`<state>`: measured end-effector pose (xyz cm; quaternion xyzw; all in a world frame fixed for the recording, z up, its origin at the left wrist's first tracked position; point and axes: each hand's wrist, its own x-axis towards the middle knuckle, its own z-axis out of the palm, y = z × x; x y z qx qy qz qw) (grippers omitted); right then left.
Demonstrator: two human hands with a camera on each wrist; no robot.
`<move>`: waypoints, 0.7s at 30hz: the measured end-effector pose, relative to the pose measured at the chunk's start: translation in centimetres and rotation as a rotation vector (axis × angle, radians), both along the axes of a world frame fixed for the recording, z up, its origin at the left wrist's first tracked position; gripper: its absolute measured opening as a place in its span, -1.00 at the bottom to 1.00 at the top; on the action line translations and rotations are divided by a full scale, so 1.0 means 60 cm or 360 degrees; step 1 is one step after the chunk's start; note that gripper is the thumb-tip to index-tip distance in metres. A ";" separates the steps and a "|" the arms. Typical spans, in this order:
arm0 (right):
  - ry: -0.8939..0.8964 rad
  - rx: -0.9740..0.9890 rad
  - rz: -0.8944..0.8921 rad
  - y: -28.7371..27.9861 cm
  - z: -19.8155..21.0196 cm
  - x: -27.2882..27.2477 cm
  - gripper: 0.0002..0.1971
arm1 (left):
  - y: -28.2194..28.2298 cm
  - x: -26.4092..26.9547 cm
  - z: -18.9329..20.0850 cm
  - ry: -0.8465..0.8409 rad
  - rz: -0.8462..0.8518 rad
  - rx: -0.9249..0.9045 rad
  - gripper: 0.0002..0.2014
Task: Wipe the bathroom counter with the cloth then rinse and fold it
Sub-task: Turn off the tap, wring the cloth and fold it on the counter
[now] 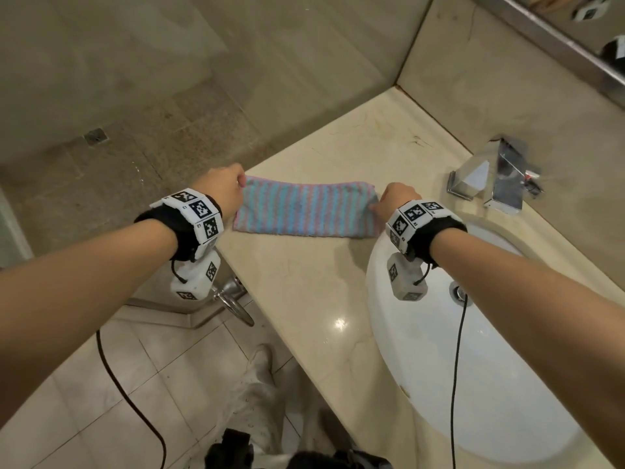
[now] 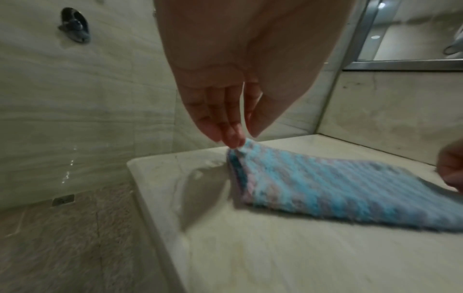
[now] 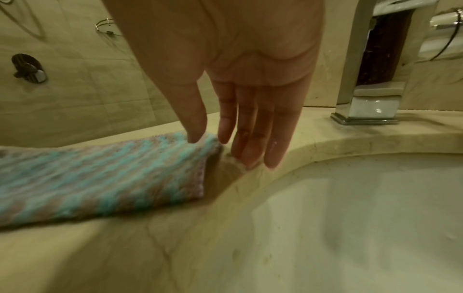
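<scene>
A striped blue-and-pink cloth point(image 1: 304, 208) lies folded into a long band on the beige marble counter point(image 1: 304, 299), left of the basin. My left hand point(image 1: 242, 183) pinches its far left corner between thumb and fingertips and lifts it slightly; the left wrist view shows that pinch point(image 2: 241, 142) on the cloth point(image 2: 338, 188). My right hand point(image 1: 377, 204) holds the far right corner. In the right wrist view its thumb and index finger point(image 3: 210, 139) nip the cloth point(image 3: 100, 178), while the other fingers point(image 3: 250, 154) point down at the counter.
A white oval sink point(image 1: 439, 367) sits right of the cloth, with a chrome faucet point(image 1: 493, 177) behind it. The counter's left edge point(image 2: 140, 178) drops to a wet shower floor with a drain point(image 1: 96, 136). A mirror frame point(image 1: 558, 38) runs along the back wall.
</scene>
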<state>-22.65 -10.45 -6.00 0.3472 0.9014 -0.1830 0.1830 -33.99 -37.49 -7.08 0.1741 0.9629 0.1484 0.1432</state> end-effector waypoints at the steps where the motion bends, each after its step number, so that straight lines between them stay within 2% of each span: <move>1: -0.0036 -0.0013 -0.0010 -0.003 0.002 0.008 -0.83 | 0.002 0.009 0.000 -0.0019 -0.0037 -0.0018 -0.80; 4: -0.0070 -0.0139 -0.0095 -0.008 -0.005 0.027 -0.85 | 0.006 0.038 -0.007 -0.0058 -0.0189 -0.0057 -0.82; 8: 0.0006 -0.0440 -0.0272 -0.001 -0.019 0.035 -0.72 | -0.007 0.056 -0.025 -0.0007 -0.0275 -0.0173 -0.83; 11: 0.0018 -0.0735 -0.0391 0.002 -0.011 0.038 -0.85 | -0.019 0.060 -0.029 0.0011 -0.0280 -0.0224 -0.82; 16: 0.0022 -0.0949 -0.0555 -0.006 -0.005 0.029 -0.76 | -0.022 0.068 -0.022 0.0084 -0.0223 0.0020 -0.79; 19: 0.0000 -0.0903 -0.0476 -0.015 0.006 0.028 -0.83 | -0.006 0.077 -0.016 0.0127 -0.0225 0.0144 -0.81; 21: 0.0003 -0.0942 -0.0461 -0.018 0.013 0.029 -0.76 | 0.008 0.083 -0.016 0.0100 -0.0258 0.0183 -0.79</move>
